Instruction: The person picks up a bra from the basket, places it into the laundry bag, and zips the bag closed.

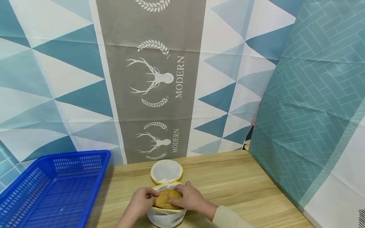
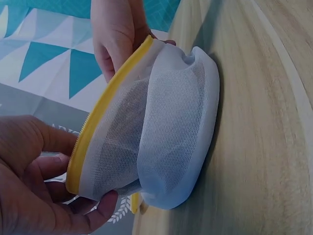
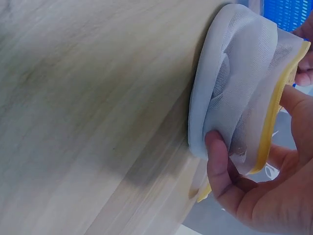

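Note:
A white mesh laundry bag with a yellow zipper rim stands on the table, its round lid folded open at the far side. Inside lies a mustard bra with rounded cups, showing at the mouth. At the left rim my left hand grips the bag, thumb and forefinger at the bra's edge. My right hand holds the opposite rim, thumb over the bra and a finger curled against the outside mesh. Seen from the left wrist, the bag's mesh side bulges and creases between both hands.
A blue plastic basket with perforated walls stands at the left. The wood-grain table meets a patterned cloth backdrop behind and a teal cloth on the right.

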`<state>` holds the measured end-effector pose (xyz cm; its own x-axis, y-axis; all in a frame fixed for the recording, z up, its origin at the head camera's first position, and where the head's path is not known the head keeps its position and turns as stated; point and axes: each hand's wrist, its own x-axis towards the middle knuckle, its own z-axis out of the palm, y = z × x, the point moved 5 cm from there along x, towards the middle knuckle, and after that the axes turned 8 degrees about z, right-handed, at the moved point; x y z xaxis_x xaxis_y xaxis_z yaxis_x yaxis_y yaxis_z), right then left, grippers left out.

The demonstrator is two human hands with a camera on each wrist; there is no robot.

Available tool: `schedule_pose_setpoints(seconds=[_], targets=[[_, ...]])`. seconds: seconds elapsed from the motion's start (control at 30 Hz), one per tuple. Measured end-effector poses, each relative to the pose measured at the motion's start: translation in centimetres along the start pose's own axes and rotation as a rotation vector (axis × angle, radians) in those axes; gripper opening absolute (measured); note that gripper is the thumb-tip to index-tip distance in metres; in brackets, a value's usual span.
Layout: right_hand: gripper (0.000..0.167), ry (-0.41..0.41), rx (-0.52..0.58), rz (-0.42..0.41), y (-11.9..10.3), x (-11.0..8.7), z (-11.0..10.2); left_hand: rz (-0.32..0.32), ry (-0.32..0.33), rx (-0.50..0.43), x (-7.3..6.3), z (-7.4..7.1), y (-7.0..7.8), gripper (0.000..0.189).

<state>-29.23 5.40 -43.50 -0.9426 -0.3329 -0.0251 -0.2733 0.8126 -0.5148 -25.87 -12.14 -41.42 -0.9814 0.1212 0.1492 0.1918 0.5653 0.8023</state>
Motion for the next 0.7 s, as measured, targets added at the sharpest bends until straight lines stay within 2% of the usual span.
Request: schedule_pose_setpoints(seconds=[0.13, 0.3, 0.5, 0.7], targets=[[0.051, -0.036, 0.048, 0.022, 0.2, 0.1, 0.0, 0.020, 0.003, 0.016, 0.0, 0.2, -0.2, 0.010], [0.063, -0.052, 0.068, 0.076, 0.3, 0.3, 0.6, 0.005, 0.001, 0.048, 0.1, 0.4, -0.5, 0.011], [0.062, -0.003, 0.006, 0.083, -0.1, 0.3, 0.7, 0.016, -0.005, 0.046, 0.0, 0.5, -0.7, 0.015], [0.058, 0.057, -0.066, 0.082, -0.7, 0.2, 0.6, -0.012, -0.013, 0.080, 0.2, -0.2, -0.8, 0.027]])
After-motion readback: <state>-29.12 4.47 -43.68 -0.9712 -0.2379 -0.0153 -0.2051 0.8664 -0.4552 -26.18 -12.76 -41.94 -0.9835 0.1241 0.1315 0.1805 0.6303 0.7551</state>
